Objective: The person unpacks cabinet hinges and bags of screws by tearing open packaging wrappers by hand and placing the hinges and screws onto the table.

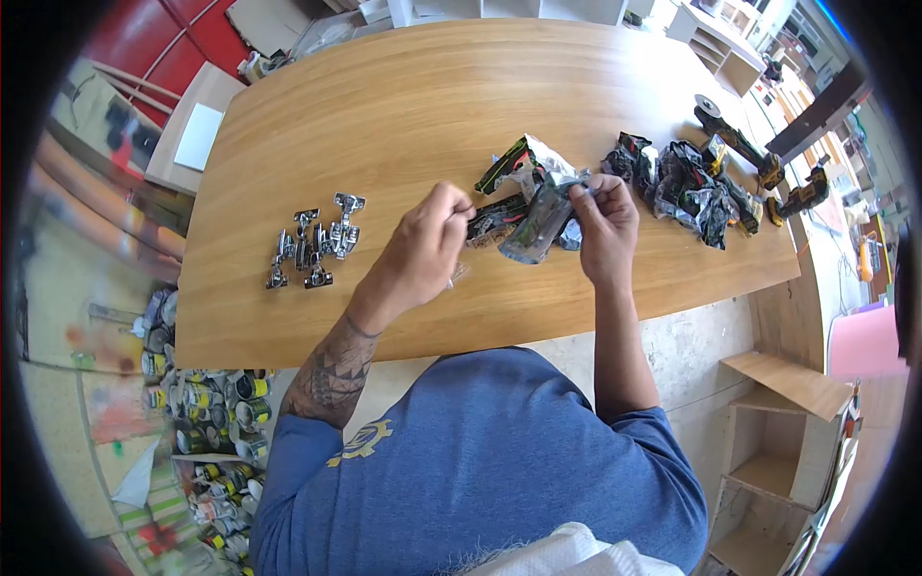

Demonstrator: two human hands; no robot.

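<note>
Right of the metal cabinet hinges (338, 240), left hand (425, 243) is curled closed, can't tell if on anything. Further right of the hinges, over the wooden tabletop (403, 106), right hand (607, 230) pinches the plastic packet (540, 228) at its upper end: likely light, limp and slippery, so top edge is best hold; looks grey, shiny, creased, partly see-through. Crumpled wrappers (680, 187) lie farther right of the hinges.

red panel (216, 48) upper left | wooden table (384, 86) centre | pale floor (701, 350) | shelf unit (773, 442) lower right
</note>
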